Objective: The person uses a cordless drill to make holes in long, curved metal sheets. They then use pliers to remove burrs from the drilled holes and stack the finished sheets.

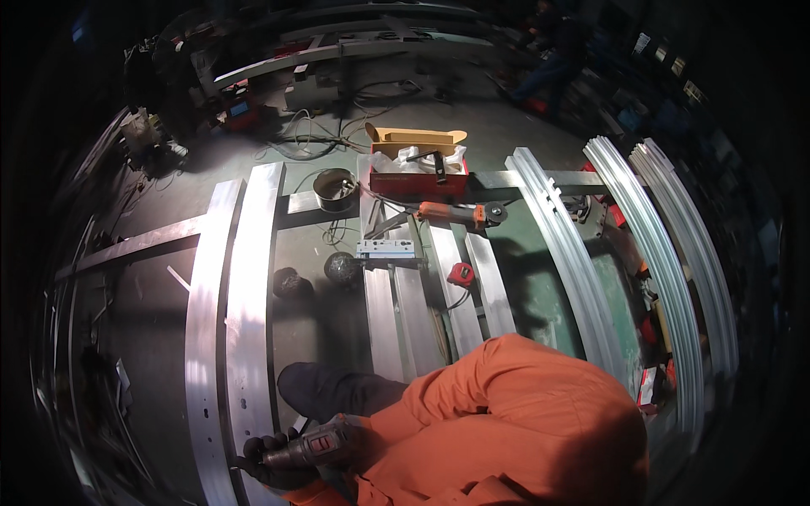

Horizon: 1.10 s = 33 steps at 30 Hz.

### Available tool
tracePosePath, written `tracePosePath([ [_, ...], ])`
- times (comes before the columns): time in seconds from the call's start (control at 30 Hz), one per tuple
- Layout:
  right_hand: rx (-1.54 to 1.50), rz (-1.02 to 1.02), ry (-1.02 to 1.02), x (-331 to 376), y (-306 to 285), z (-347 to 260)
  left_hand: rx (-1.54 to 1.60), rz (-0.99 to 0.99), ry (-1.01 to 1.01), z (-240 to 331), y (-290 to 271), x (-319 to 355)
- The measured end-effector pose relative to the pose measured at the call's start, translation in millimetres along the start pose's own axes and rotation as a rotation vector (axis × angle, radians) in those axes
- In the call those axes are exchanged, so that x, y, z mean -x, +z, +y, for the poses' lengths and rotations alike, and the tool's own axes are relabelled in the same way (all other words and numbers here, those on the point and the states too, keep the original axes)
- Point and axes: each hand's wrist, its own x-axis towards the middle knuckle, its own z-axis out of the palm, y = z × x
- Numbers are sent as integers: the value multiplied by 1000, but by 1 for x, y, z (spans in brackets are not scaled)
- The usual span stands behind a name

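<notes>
At the lower left, a cordless drill (pixel 322 444) points left over the near end of a silver metal beam (pixel 251 337). My right arm, in an orange sleeve, reaches across to its rear; my right hand (pixel 361 440), mostly hidden by the tool and in shadow, is closed on it. Beside the drill's nose is my left hand (pixel 278 472) in a dark glove. Its fingers are bent near the beam, with a small pale tip at them too small to name. Holes show in the beam and in a second beam (pixel 207 337) beside it.
Across the beams lie an angle grinder (pixel 451 214), a red tape measure (pixel 461 274) and a metal bracket (pixel 386 250). An open red box (pixel 419 181) and a round tin (pixel 335 191) stand beyond. Ribbed profiles (pixel 658 253) lie right. A person (pixel 553 63) is far off.
</notes>
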Motion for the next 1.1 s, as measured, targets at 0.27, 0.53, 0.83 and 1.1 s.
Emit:
tracePosePath([
  [0.27,88,0,143,9,18,-1,-25,-140,-2,-1,-12,-2],
  [0.53,-43,442,263,2,31,-12,28,-116,-4,-4,-13,-9],
  [0.83,-32,263,191,-6,-2,-11,32,-185,-1,-7,-19,-15],
  [1.1,-159,208,-30,-30,-37,-7,34,100,-60,-2,20,-3],
])
